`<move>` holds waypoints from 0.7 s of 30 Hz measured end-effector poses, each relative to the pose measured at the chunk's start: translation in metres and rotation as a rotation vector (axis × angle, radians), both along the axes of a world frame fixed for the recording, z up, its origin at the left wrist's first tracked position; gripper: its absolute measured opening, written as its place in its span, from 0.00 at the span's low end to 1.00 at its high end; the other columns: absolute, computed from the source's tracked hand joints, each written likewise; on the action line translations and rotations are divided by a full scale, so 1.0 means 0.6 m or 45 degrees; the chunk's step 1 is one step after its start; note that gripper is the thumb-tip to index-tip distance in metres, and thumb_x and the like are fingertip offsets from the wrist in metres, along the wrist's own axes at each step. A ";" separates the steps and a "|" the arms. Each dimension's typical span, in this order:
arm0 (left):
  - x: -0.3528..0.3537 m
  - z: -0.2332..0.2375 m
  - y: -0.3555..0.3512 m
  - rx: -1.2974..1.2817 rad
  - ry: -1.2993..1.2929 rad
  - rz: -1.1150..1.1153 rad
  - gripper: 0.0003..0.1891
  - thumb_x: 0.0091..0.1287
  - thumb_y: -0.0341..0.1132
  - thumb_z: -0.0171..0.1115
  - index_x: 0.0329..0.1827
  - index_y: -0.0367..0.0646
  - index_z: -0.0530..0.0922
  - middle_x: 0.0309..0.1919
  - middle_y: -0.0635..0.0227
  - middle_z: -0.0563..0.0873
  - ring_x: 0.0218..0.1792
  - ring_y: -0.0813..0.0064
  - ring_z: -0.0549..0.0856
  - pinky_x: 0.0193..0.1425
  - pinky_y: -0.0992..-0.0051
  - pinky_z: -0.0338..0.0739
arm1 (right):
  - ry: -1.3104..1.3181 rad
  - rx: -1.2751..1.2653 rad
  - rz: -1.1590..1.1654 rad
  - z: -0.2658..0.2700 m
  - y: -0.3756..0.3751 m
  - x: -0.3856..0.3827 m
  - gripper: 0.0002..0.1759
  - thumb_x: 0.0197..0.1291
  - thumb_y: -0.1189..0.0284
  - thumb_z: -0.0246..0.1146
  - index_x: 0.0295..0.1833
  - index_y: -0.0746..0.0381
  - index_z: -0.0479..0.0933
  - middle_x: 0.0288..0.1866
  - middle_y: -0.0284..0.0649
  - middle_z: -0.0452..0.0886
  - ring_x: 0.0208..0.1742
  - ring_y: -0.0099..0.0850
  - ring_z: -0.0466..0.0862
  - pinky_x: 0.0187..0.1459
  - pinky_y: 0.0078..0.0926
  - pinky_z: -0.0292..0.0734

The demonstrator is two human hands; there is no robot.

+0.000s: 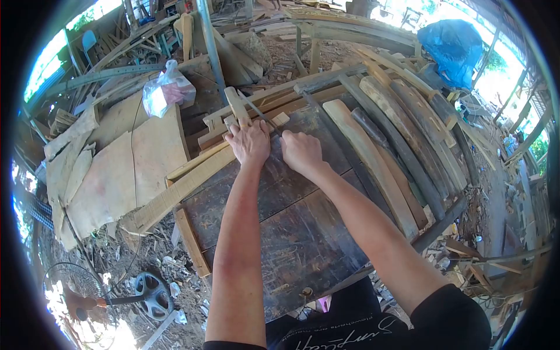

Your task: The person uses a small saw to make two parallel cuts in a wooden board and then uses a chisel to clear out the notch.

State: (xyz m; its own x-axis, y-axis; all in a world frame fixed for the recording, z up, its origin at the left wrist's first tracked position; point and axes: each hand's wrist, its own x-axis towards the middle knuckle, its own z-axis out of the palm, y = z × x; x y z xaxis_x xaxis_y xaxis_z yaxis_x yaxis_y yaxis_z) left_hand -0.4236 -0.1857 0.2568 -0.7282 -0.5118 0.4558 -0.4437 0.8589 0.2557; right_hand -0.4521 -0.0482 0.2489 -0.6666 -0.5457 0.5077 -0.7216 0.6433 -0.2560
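My left hand [251,142] presses a short, pale piece of wood [234,102] down at the far edge of the dark workbench [303,216], its fingers gripping around the wood. Close beside it, my right hand [301,153] is closed in a fist around the end of a tool with a long, thin metal blade [256,107]. The blade slants up and left from the fist, just right of the pale wood. My fist hides the handle, and I cannot tell the kind of tool. A long light plank [192,181] runs along the bench's left edge, beneath my left hand.
Several curved wooden pieces [373,169] lie along the bench's right side. Thin wood sheets [122,181] are at left with a plastic bag [169,90] on them. A blue tarp [452,49] hangs over something at back right. A wheel [154,296] stands on the littered ground.
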 end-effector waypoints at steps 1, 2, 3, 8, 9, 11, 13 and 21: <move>-0.001 0.001 -0.001 -0.007 0.006 0.003 0.22 0.77 0.49 0.45 0.45 0.47 0.87 0.51 0.59 0.82 0.54 0.56 0.77 0.57 0.54 0.66 | 0.040 -0.027 0.014 -0.002 -0.005 -0.007 0.12 0.67 0.65 0.58 0.34 0.61 0.77 0.26 0.52 0.84 0.29 0.53 0.86 0.33 0.51 0.81; 0.000 0.001 0.000 -0.007 -0.005 0.001 0.22 0.77 0.49 0.44 0.45 0.48 0.87 0.51 0.59 0.82 0.54 0.56 0.77 0.57 0.54 0.66 | 0.040 -0.031 0.011 0.001 0.005 -0.002 0.12 0.67 0.65 0.58 0.34 0.61 0.77 0.26 0.52 0.84 0.29 0.53 0.86 0.33 0.51 0.81; 0.001 0.001 0.000 -0.006 -0.017 0.000 0.22 0.77 0.49 0.44 0.45 0.48 0.87 0.51 0.58 0.82 0.54 0.56 0.77 0.57 0.54 0.67 | 0.032 0.025 0.039 0.003 0.024 0.007 0.12 0.67 0.65 0.58 0.34 0.61 0.77 0.26 0.52 0.84 0.30 0.53 0.86 0.33 0.51 0.81; -0.005 0.000 -0.008 0.048 -0.098 0.002 0.23 0.77 0.52 0.42 0.51 0.52 0.85 0.58 0.58 0.80 0.62 0.53 0.75 0.61 0.51 0.66 | -0.009 0.130 0.089 0.005 0.056 0.026 0.11 0.68 0.65 0.57 0.35 0.60 0.77 0.27 0.52 0.84 0.30 0.53 0.86 0.33 0.50 0.81; -0.005 -0.003 -0.006 0.041 -0.094 0.003 0.23 0.77 0.52 0.42 0.52 0.52 0.85 0.58 0.58 0.80 0.62 0.54 0.75 0.61 0.51 0.66 | 0.010 0.083 0.074 0.005 0.037 0.010 0.12 0.67 0.65 0.57 0.35 0.61 0.77 0.26 0.51 0.84 0.30 0.53 0.86 0.33 0.50 0.81; -0.002 -0.010 0.001 0.002 -0.039 0.003 0.23 0.77 0.50 0.43 0.48 0.50 0.86 0.55 0.58 0.81 0.58 0.55 0.76 0.59 0.52 0.66 | 0.026 0.018 0.058 -0.002 0.006 -0.012 0.12 0.67 0.65 0.58 0.35 0.61 0.77 0.26 0.51 0.84 0.30 0.53 0.86 0.32 0.50 0.81; -0.001 -0.001 -0.006 -0.046 0.033 0.015 0.22 0.77 0.48 0.44 0.44 0.47 0.87 0.53 0.58 0.81 0.55 0.56 0.77 0.58 0.54 0.66 | 0.096 -0.035 0.021 -0.007 -0.024 -0.029 0.12 0.67 0.64 0.58 0.35 0.61 0.77 0.26 0.52 0.84 0.30 0.52 0.86 0.32 0.50 0.81; -0.001 0.002 -0.003 0.062 -0.107 -0.018 0.24 0.77 0.51 0.41 0.51 0.50 0.86 0.58 0.56 0.80 0.63 0.53 0.74 0.61 0.52 0.66 | -0.094 0.127 0.045 0.006 0.065 0.039 0.13 0.69 0.63 0.57 0.35 0.61 0.77 0.27 0.53 0.84 0.30 0.52 0.86 0.33 0.51 0.81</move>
